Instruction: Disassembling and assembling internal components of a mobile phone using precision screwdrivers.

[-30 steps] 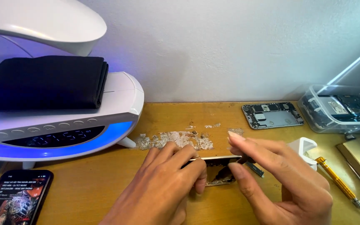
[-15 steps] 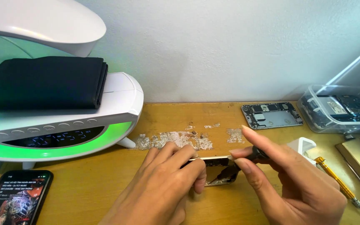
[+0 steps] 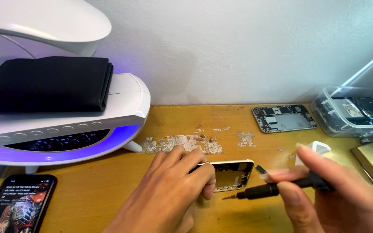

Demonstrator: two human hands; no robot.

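My left hand [image 3: 169, 194] presses down on an opened gold-rimmed phone shell [image 3: 232, 174] lying flat on the wooden desk [image 3: 109, 190]. Its fingertips rest on the shell's left part. My right hand [image 3: 329, 194] grips a small black screwdriver [image 3: 277, 188] that lies nearly level, its metal tip pointing left just below the shell's lower right corner. The tip hangs slightly off the shell, not touching it.
A white lamp-like dock [image 3: 65, 125] with a purple glow and a folded black cloth [image 3: 46, 84] fills the left. A lit phone [image 3: 20, 209] lies front left. Another stripped phone frame [image 3: 285, 118] and a clear box of parts [image 3: 355, 110] sit back right.
My right hand has drawn back to the right, pulling the screwdriver off the shell. The dock's glow went from blue to green to purple. My left hand stays put.
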